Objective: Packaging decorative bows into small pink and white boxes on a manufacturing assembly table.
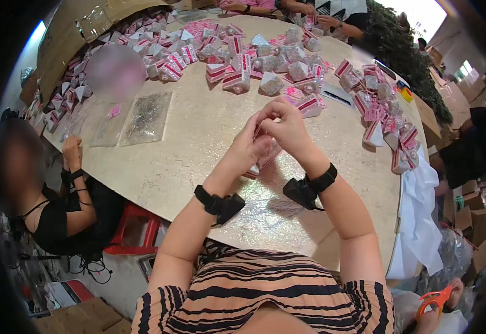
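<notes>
Both of my hands meet over the middle of the table (198,172), fingertips close together. My left hand (244,147) is closed, its fingers partly hidden behind the right. My right hand (285,127) pinches thumb against fingers; whatever thin or small thing lies in the pinch cannot be made out. Just under the hands shows part of a pink and white cake-slice ornament (270,156), mostly covered, so I cannot tell whether the left hand grips it. Another glittery cake-slice ornament (309,106) lies just beyond my right hand.
Many cake-slice ornaments (236,81) are heaped across the far side, more at the right edge (373,135). Shallow glitter trays (147,118) lie left. White cloth (418,217) hangs at right. A person (59,217) sits left; others work opposite. Orange-handled scissors (433,303) show lower right.
</notes>
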A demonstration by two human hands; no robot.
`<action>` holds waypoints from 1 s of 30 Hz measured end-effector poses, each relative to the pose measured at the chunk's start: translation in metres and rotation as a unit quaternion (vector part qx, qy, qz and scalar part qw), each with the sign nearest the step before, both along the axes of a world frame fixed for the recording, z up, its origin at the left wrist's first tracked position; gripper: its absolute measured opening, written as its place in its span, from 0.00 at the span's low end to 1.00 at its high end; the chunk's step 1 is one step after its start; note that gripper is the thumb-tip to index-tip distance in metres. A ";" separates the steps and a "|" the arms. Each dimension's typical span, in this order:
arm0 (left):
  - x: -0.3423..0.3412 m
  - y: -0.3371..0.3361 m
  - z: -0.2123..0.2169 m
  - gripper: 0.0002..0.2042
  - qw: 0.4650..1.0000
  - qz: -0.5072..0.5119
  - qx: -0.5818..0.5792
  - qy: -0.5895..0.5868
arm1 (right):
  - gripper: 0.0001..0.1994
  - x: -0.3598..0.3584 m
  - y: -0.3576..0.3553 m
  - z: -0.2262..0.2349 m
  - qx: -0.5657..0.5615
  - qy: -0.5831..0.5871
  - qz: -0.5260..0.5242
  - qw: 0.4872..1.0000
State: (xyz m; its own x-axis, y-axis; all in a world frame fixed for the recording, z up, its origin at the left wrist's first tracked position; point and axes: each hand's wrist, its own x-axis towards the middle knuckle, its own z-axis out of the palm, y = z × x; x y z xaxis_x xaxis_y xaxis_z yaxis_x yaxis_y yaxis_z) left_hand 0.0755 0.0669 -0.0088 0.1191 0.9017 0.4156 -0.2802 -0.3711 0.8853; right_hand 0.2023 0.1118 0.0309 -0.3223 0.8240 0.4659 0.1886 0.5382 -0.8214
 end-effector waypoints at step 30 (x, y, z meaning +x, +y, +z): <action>-0.028 -0.003 0.016 0.20 0.977 0.049 -0.203 0.045 | 0.08 0.111 0.051 0.034 0.146 -0.245 -0.038 0.958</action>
